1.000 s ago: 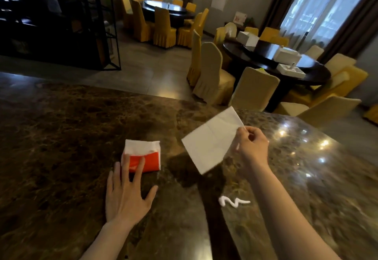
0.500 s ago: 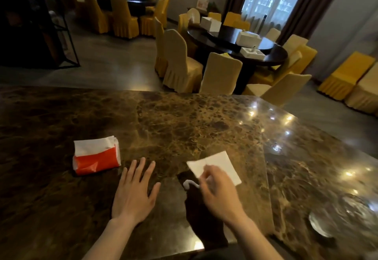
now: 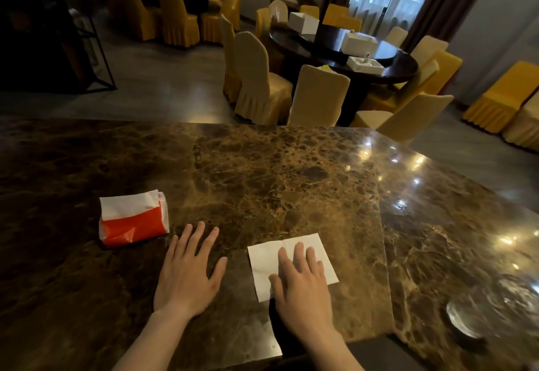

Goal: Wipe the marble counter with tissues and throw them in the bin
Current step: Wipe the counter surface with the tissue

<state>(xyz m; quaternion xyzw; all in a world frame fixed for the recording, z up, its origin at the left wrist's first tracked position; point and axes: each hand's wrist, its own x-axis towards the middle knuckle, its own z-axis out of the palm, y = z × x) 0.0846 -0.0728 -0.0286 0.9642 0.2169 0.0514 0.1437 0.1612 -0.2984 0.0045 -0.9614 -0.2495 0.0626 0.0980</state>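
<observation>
A white tissue (image 3: 271, 259) lies flat on the brown marble counter (image 3: 277, 181), near its front edge. My right hand (image 3: 300, 280) presses on it with flat, spread fingers and covers its lower right part. The white smear seen before is hidden under the tissue. My left hand (image 3: 188, 268) rests palm down on the bare marble just left of the tissue, fingers apart, holding nothing. A red and white tissue pack (image 3: 132, 219) lies further left. No bin is in view.
A glass ashtray (image 3: 493, 309) sits on the counter at the right. Beyond the counter stand a dark round table (image 3: 344, 49) with white boxes and several yellow-covered chairs (image 3: 256, 78). A dark shelf frame (image 3: 58, 35) is at the far left.
My right hand brought the tissue down from the air onto the white smear and now lies flat on it. My left hand stayed on the marble, right of the pack.
</observation>
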